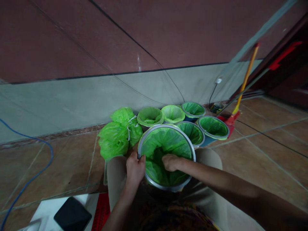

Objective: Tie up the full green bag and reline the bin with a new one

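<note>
A round trash bin (192, 150) with a grey rim stands between my knees, its mouth tipped towards me. Inside it hangs a thin green trash bag (174, 141), wrinkled along the wall. My left hand (136, 168) is closed on the left side of the rim, thumb on top. Down in the bin is my right hand (170, 162), its fingers curled against the green plastic. Whether those fingers hold any of the bag is hidden.
Several green-lined bins (213, 126) stand along the wall. Tied green bags (114, 141) lie left of them. A red and yellow broom (245, 80) leans at right. A blue cable (51, 154) crosses the left floor, and a black object (72, 214) lies at lower left.
</note>
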Action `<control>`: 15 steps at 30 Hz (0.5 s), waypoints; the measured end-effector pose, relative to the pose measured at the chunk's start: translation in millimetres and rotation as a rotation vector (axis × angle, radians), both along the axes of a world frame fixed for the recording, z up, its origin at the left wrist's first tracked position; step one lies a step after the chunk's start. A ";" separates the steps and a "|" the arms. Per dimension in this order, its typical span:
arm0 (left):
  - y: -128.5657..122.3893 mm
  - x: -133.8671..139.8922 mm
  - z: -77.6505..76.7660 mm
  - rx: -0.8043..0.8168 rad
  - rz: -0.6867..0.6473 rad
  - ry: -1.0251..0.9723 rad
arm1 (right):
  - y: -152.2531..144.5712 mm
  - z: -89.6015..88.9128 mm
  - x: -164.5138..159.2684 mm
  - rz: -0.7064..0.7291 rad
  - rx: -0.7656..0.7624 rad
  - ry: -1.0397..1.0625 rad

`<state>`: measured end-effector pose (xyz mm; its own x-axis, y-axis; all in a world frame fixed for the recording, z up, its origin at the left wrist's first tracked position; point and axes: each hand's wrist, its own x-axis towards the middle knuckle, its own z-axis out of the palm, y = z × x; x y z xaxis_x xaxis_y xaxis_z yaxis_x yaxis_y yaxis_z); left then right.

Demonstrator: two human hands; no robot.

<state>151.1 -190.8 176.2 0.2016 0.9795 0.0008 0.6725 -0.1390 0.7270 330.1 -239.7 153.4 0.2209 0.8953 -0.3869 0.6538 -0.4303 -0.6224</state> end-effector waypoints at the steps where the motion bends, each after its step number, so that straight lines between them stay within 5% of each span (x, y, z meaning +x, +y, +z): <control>1: 2.9 0.3 -1.2 -0.006 0.006 -0.002 | 1.5 6.3 5.4 0.044 -0.004 -0.024; 5: 15.7 2.4 -10.3 -0.035 0.047 -0.011 | 14.9 34.8 35.6 0.170 0.194 -0.274; 8: 26.3 4.2 -24.6 -0.065 0.083 -0.037 | 23.9 39.6 60.7 -0.014 0.321 -0.539; 11: 39.7 5.4 -44.8 -0.138 0.116 -0.071 | 31.8 22.1 82.5 -0.167 0.237 -0.593; 15: 67.3 10.4 -74.1 -0.251 0.139 -0.061 | 46.1 -19.0 103.1 -0.142 0.029 -0.397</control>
